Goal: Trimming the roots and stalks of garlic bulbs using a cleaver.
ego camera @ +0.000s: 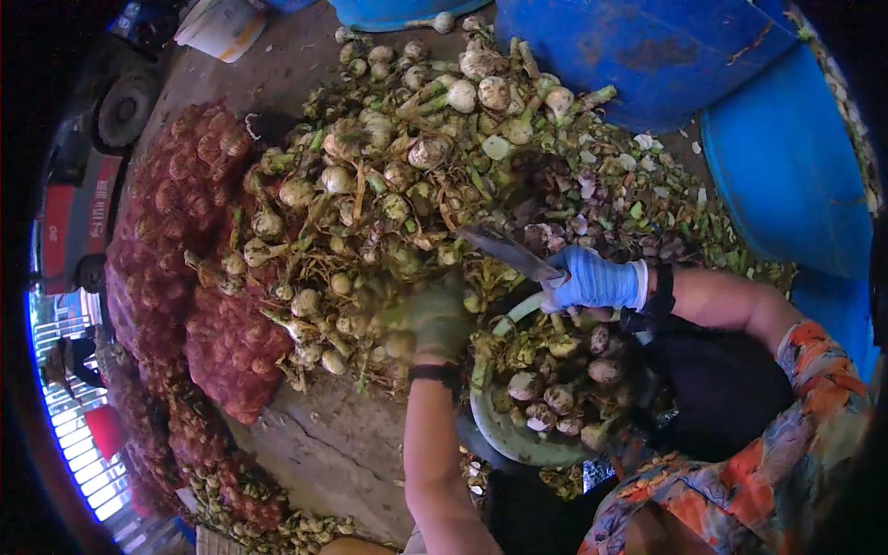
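Note:
My right hand [590, 281], in a blue and white glove, is closed on the handle of a knife [510, 255] whose broad blade points to the upper left. My left hand [438, 319], in a greenish glove, is blurred and reaches into a large heap of garlic bulbs [336, 179] with stalks and roots. Whether it grips a bulb cannot be made out. Just below the knife hand stands a round pale green basin [531, 447] that holds dirty bulbs [605, 371] and leafy scraps.
Red mesh sacks [236, 347] full of bulbs lie at the left. Cut stalks and peelings [642, 201] are piled at the right, beside large blue tubs [780, 152]. A white bucket [225, 28] stands at the upper left. Concrete floor [333, 444] shows below the heap.

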A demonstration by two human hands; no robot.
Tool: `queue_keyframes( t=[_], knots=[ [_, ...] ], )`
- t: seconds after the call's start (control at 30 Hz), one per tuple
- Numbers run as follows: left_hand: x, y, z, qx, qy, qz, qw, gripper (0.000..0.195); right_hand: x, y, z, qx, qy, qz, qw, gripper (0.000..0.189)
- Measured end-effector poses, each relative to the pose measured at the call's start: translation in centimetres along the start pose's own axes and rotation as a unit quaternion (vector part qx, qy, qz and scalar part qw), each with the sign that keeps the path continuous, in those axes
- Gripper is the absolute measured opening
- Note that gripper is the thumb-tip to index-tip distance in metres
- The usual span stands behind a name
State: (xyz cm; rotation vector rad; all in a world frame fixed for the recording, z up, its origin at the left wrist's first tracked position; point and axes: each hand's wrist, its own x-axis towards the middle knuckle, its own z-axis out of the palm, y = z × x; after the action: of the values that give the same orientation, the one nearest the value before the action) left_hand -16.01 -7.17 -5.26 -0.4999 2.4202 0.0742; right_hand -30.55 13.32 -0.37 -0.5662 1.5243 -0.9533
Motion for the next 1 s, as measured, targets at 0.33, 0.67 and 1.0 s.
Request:
queue_keyframes(
  t=[0.33,0.67,1.0],
  knots=[
    [-7.5,-5.9,6.4,-0.623,0.339,0.053,0.703,0.081,-0.8,-5.2,2.5,-0.291,0.032,-0.229,0.928,0.021],
    [-12.4,0.9,6.3,-0.712,0.176,0.074,0.675,0.074,-1.2,-8.1,4.9,-0.443,-0.031,-0.347,0.826,0.026],
    [-14.6,1.8,5.1,-0.762,0.146,0.08,0.626,0.068,0.3,-5.2,5.0,-0.42,-0.027,-0.37,0.828,0.024]
  ],
)
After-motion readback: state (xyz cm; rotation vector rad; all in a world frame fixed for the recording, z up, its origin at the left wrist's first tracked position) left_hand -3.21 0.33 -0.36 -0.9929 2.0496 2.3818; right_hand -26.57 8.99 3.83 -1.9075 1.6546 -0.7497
